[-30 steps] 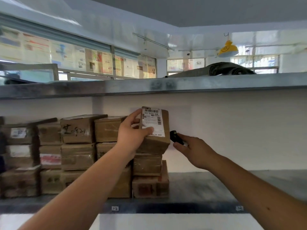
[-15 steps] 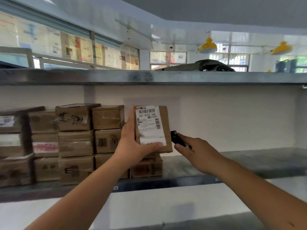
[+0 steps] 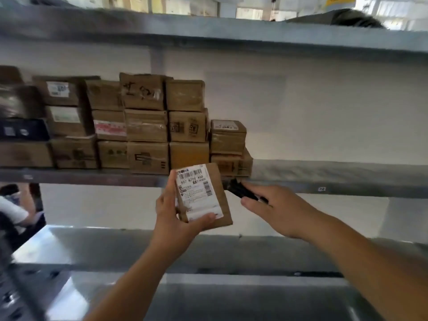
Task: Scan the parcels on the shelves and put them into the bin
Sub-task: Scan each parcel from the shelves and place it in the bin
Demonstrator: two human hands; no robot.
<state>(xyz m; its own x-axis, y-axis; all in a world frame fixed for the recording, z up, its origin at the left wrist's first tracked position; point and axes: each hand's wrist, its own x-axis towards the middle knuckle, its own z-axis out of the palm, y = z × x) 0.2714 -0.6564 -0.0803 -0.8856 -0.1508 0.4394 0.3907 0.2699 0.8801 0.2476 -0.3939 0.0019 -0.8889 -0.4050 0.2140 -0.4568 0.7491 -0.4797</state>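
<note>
Left hand grips one small parcel, label toward the camera, held clear of the shelf. Right hand is curled round a black scanner just beside the parcel's right edge, aimed at it. Judgement: scan in progress; drop into bin not yet done; no bin in view. Many boxes remain stacked on the grey metal shelf, left part. White wall behind; papered windows above.
</note>
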